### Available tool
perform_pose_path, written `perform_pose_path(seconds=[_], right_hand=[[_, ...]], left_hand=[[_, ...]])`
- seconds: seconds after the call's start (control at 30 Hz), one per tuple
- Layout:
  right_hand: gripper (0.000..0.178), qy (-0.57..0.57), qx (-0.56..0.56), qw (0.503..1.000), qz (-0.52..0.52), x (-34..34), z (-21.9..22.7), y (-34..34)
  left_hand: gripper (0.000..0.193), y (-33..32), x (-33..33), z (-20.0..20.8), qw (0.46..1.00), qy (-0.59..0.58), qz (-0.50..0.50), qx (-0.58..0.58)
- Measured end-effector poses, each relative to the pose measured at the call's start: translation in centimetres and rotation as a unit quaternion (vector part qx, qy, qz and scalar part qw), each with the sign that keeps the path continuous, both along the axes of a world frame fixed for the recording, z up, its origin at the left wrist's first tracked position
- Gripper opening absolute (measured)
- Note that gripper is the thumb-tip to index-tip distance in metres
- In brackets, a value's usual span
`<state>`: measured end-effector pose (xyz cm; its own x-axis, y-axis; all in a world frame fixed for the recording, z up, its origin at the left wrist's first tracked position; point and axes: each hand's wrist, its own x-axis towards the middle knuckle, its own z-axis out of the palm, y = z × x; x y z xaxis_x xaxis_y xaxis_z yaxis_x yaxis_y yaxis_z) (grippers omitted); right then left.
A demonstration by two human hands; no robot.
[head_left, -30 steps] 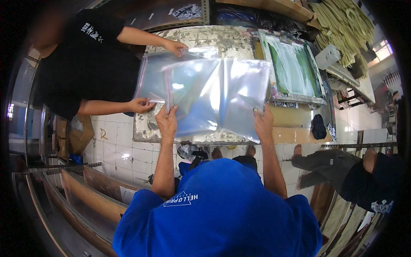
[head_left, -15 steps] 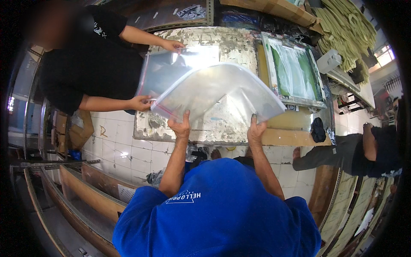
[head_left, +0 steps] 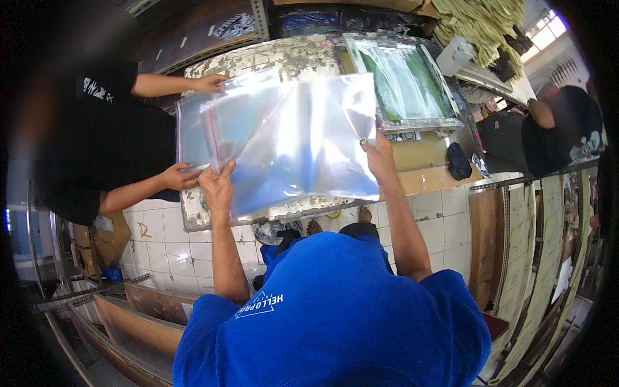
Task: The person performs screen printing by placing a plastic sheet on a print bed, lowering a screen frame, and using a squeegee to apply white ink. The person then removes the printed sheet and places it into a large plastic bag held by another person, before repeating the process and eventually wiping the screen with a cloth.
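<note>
Clear plastic bags (head_left: 303, 138) with a reddish strip along one end are spread between my hands over the worktable. My left hand (head_left: 217, 187) grips their near left edge, thumb on top. On the right edge, my right hand (head_left: 382, 158) holds on with its thumb over the plastic; its other fingers are partly hidden beneath. More clear plastic bags (head_left: 189, 129) lie just left, partly under mine. A co-worker's upper hand (head_left: 209, 82) and lower hand (head_left: 180, 176) hold the left side of those, the lower one close to my left hand.
The worktable (head_left: 193, 213) has a worn, paint-flaked top. A screen-printing frame (head_left: 454, 126) with green and white mesh lies at its right, near a crumpled black cloth (head_left: 458, 161). Shelving racks (head_left: 135, 316) stand lower left. Another person (head_left: 561, 132) is at the far right.
The plastic bags, bowed upward before, are now stretched flatter between my hands. My right hand has risen along their right edge. The whole view has shifted, with the table appearing further left.
</note>
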<state>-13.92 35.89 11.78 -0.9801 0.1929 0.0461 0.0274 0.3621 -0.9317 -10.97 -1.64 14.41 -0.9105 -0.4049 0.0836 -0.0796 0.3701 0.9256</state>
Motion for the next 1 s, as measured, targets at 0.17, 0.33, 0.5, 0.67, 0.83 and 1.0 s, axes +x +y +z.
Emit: perform_pose_path(seconds=[0.17, 0.33, 0.5, 0.67, 0.83, 1.0], right_hand=[[0.036, -0.113, -0.126, 0.985, 0.017, -0.1, -3.7, 2.6], [0.036, -0.178, -0.131, 0.975, 0.035, -0.2, -5.8, 5.0], [0.038, -0.137, -0.096, 0.985, 0.039, -0.9, -7.9, 6.8], [0.041, -0.213, -0.129, 0.966, 0.075, -2.1, -8.6, 8.4], [0.054, -0.189, -0.073, 0.969, 0.144, -1.6, -4.6, 9.0], [0.067, -0.137, -0.062, 0.969, 0.198, -1.9, -4.6, 10.8]], left_hand=[[0.024, -0.2, 0.0, -2.3, 0.995, -0.092, -0.035, -0.022], [0.024, 2.5, 0.6, -1.8, 0.99, -0.138, -0.018, -0.021], [0.024, 4.5, 1.7, -1.6, 0.992, -0.125, -0.002, -0.007], [0.02, 5.9, 3.2, -0.6, 0.984, -0.174, 0.038, 0.005], [0.02, 8.1, 6.5, -1.0, 0.981, -0.162, 0.103, 0.024], [0.019, 10.3, 8.9, -1.4, 0.97, -0.18, 0.149, 0.061]])
